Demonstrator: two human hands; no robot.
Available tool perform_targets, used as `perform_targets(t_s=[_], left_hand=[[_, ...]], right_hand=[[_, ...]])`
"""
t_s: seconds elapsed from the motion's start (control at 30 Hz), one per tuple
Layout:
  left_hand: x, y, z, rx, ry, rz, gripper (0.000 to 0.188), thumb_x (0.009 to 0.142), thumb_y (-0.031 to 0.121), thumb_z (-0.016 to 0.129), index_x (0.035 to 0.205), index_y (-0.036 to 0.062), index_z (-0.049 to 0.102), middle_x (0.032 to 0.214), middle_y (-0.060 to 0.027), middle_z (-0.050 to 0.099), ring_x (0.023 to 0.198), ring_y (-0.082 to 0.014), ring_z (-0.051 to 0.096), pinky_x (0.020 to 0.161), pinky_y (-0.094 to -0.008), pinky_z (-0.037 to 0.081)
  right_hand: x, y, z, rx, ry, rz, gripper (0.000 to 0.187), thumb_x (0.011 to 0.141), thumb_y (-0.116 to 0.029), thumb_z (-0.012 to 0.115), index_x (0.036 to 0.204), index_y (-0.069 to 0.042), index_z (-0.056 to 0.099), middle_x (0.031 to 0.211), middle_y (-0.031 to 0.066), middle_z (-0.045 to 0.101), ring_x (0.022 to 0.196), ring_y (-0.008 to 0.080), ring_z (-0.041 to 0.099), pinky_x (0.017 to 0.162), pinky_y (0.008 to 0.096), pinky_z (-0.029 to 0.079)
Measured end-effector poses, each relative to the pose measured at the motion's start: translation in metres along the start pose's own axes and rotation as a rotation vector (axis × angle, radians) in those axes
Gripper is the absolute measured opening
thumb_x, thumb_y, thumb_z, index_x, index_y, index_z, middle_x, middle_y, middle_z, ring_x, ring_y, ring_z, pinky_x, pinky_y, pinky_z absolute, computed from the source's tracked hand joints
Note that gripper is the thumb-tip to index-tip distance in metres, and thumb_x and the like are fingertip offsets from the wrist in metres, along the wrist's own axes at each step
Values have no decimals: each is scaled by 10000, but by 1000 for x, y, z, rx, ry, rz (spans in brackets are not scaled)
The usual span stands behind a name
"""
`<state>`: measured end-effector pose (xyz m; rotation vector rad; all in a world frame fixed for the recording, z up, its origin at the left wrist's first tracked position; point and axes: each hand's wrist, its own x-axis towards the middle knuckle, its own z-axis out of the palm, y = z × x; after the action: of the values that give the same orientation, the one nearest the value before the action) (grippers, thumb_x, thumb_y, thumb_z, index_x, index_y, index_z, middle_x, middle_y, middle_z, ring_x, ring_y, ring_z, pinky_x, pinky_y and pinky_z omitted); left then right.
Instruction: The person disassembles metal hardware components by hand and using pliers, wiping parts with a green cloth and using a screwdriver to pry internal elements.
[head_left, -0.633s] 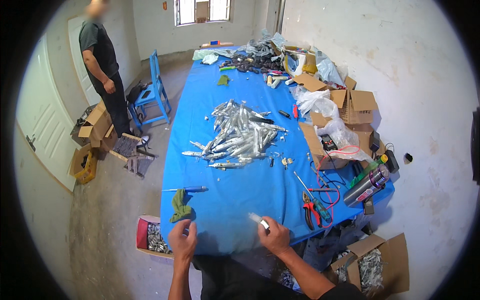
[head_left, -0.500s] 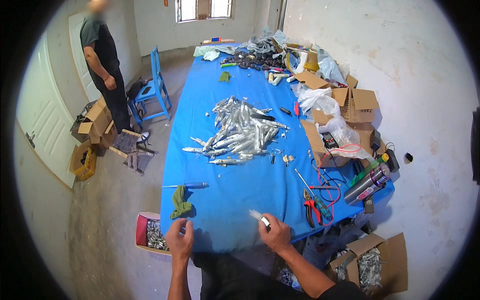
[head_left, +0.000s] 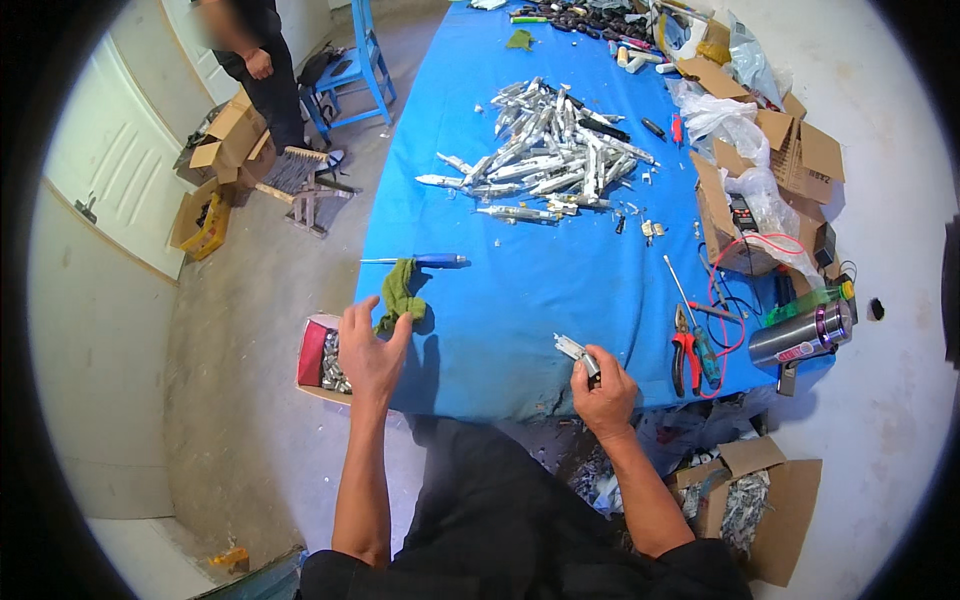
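My right hand (head_left: pixel 606 398) is closed around a slim silver-white part (head_left: pixel 571 347) with a dark end, just above the near edge of the blue-covered table (head_left: pixel 490 340). Its kind is not clear, but it resembles the long parts in the pile (head_left: pixel 560 150) farther up the table. My left hand (head_left: pixel 372 352) is raised with its fingers spread and holds nothing. Just beyond its fingertips lies a crumpled green cloth (head_left: pixel 400 297), beside a screwdriver (head_left: pixel 440 260) with a blue handle.
Red-handled pliers (head_left: pixel 686 352), a green-handled screwdriver (head_left: pixel 706 360) and a steel flask (head_left: pixel 800 338) lie at the right. Beside my left hand, a red-and-white box (head_left: pixel 312 352) holds small metal cylinders. A cardboard box (head_left: pixel 790 520) stands below the table; another person (head_left: pixel 275 70) is at the far left.
The view has tilted downward. My left hand has opened wider and risen toward the green cloth. My right hand keeps the slim part, now turned so more of its silver-white body shows.
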<state>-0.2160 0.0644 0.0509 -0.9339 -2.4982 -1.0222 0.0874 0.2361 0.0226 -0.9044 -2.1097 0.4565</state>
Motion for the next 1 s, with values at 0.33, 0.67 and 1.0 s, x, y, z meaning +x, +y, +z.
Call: perform_targets(t_s=[0.33, 0.67, 1.0], left_hand=[[23, 1, 28, 19, -215, 176, 378, 928, 182, 809, 1248, 1, 722, 1087, -202, 755, 978, -382, 747, 855, -454, 595], [-43, 149, 35, -530, -480, 345, 306, 916, 18, 789, 1220, 36, 752, 1122, -144, 746, 950, -278, 744, 812, -375, 602], [-66, 147, 64, -300, -449, 511, 255, 894, 6, 769, 1145, 56, 760, 1158, -119, 754, 984, -353, 726, 842, -444, 606]], right_hand=[[4, 4, -3, -9, -22, 58, 292, 916, -161, 775, 1184, -55, 729, 986, 170, 785, 833, 380, 772, 732, 463, 625], [6, 3, -8, 30, -38, 30, 283, 913, -168, 783, 1162, -54, 712, 897, 148, 750, 785, 391, 742, 697, 479, 600], [5, 4, -4, 35, -49, -38, 255, 892, -166, 795, 1109, -61, 712, 842, 109, 705, 749, 345, 718, 660, 456, 581]])
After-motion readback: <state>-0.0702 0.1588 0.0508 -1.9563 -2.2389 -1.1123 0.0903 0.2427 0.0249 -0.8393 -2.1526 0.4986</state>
